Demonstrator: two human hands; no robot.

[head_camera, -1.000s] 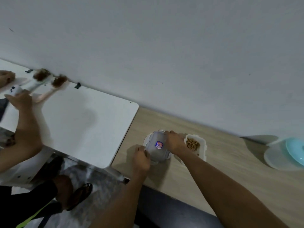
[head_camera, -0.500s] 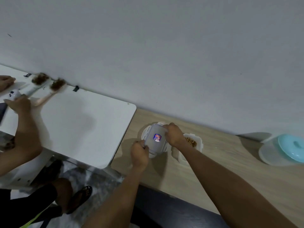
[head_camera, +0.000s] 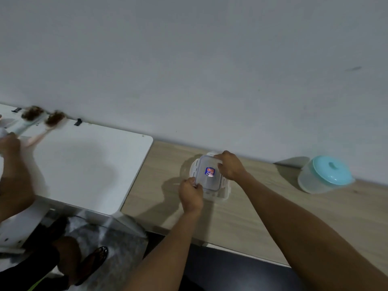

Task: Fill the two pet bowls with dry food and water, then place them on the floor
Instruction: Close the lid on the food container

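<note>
The clear lid (head_camera: 207, 175) is held flat over the white bowl (head_camera: 192, 170) and the food box (head_camera: 227, 191), fingers of the left hand (head_camera: 191, 196) pinching its 7 o'clock corner and fingers of the right hand (head_camera: 230, 165) curled on its 1 o'clock edge, probably to seat it squarely, on a wooden table (head_camera: 262, 206) by a grey wall (head_camera: 210, 70), a teal-lidded jug (head_camera: 325, 175) at 3 o'clock.

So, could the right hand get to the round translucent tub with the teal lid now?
Probably yes, once freed: the right hand now grips the clear square plastic lid, and only bare wooden tabletop lies between it and the teal-lidded translucent tub.
</note>
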